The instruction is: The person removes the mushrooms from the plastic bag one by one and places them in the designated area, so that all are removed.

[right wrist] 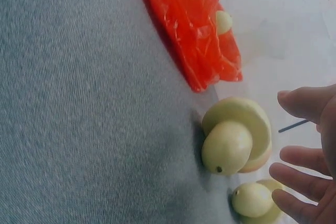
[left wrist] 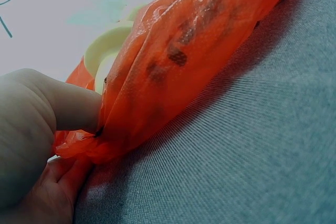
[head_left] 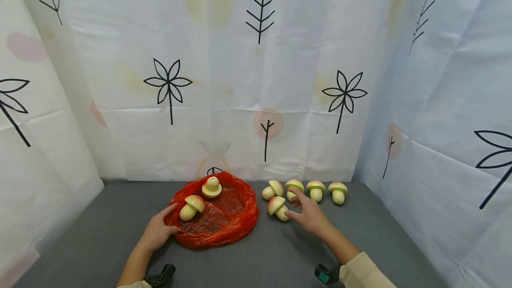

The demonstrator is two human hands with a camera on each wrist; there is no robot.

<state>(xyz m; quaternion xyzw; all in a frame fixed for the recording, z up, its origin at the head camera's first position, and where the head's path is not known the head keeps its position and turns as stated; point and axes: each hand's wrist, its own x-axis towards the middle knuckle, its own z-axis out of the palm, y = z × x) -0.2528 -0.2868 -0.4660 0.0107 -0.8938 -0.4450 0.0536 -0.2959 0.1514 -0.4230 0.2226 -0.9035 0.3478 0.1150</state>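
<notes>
Count two yellow-and-red mushroom-shaped pieces [head_left: 194, 202] in red plastic bag [head_left: 245, 226], five [head_left: 316, 185] remaining outside; pinching bag with left fingers [head_left: 167, 210], holding right fingers [right wrist: 299, 179] spread.

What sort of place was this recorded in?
Probably a makeshift recording booth: printed curtains line three sides of a grey tabletop, and a dark device sits at each wrist.

You are in what looks like a small makeshift recording booth: pale printed fabric [head_left: 224, 74] hangs beyond and left of your left hand [head_left: 156, 232], beyond and right of your right hand [head_left: 314, 217]; grey tabletop [head_left: 288, 257] lies beneath them, and a black device [head_left: 162, 276] sits behind each.
</notes>
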